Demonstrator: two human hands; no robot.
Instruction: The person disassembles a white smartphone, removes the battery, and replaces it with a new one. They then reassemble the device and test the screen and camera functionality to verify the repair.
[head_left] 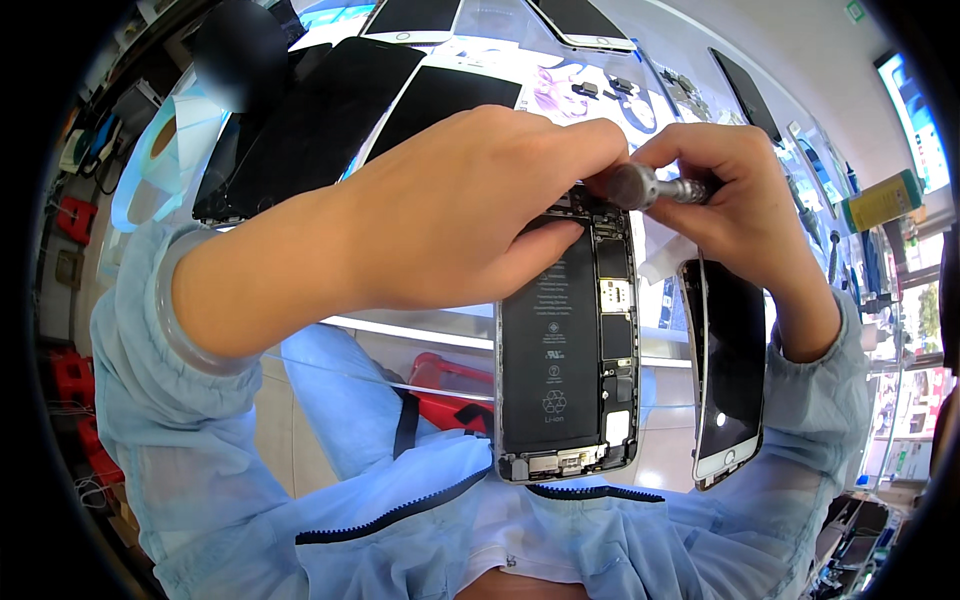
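Note:
My left hand (450,210) curls over the upper end of an opened phone (550,370), its thumb across the top of the black battery and its forefinger beside the screwdriver. What those fingertips grip is hidden. My right hand (730,200) is closed on a silver metal screwdriver (660,189), angled over that phone’s upper board, where the tip is out of sight. A separated screen with a white home-button end (726,380) stands to the right of the open housing, below my right hand.
Several screens and phones (320,110) lie on the glass counter around my hands. A blue tape roll (147,170) is at the left, a yellow bottle (880,202) at the right. Small parts (620,88) sit beyond my hands. A red stool (430,390) shows below the glass.

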